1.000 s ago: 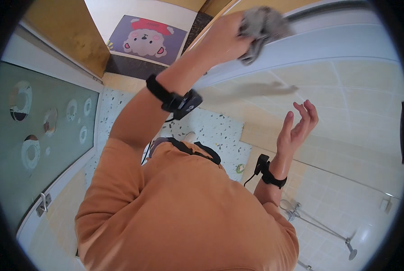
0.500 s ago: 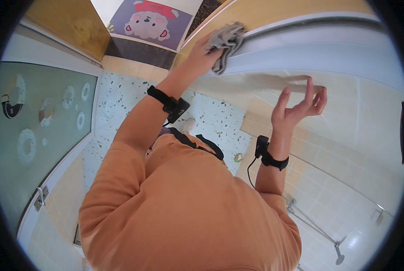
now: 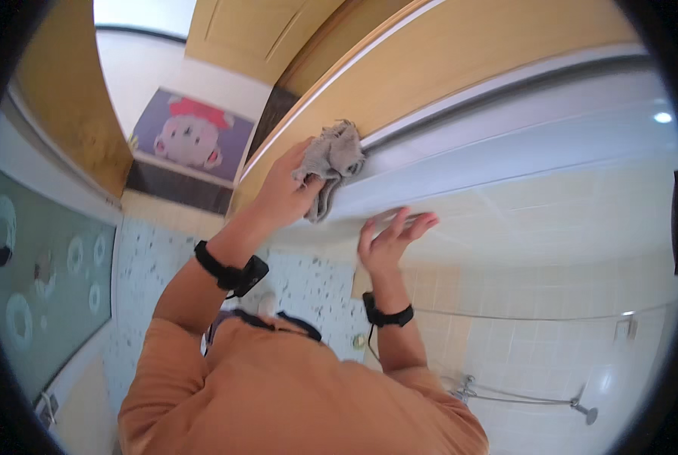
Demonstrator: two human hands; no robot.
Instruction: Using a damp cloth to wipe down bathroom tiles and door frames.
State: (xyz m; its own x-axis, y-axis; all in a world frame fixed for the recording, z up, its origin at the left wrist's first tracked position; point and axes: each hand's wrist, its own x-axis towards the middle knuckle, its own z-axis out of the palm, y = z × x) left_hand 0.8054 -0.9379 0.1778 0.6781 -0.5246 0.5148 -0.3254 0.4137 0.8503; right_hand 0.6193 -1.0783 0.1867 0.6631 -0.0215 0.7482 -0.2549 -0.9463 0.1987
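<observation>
A crumpled grey cloth (image 3: 342,150) is gripped in my left hand (image 3: 284,191), its fingers closed round it. The cloth rests against the near end of a white frame (image 3: 460,163), beside the light wooden trim (image 3: 430,83). A loose fold hangs below the fingers. Further right, my right hand (image 3: 390,243) is held up with its fingers apart and slightly bent, nothing in them. It is close to the pale tiled wall (image 3: 521,220); whether the fingertips touch it I cannot tell. Black straps with small boxes sit on both wrists.
To the left stands a frosted glass door (image 3: 51,280) with ring-shaped decorations. A mat with a cartoon animal (image 3: 191,140) lies past the dark threshold (image 3: 178,186). Speckled floor (image 3: 153,265) stretches below, and a shower head (image 3: 584,412) is at the lower right.
The view has shifted, showing more of the wooden doors at the top. Both hands now appear lower and further left in the picture. The cloth is bunched differently, still in my left hand.
</observation>
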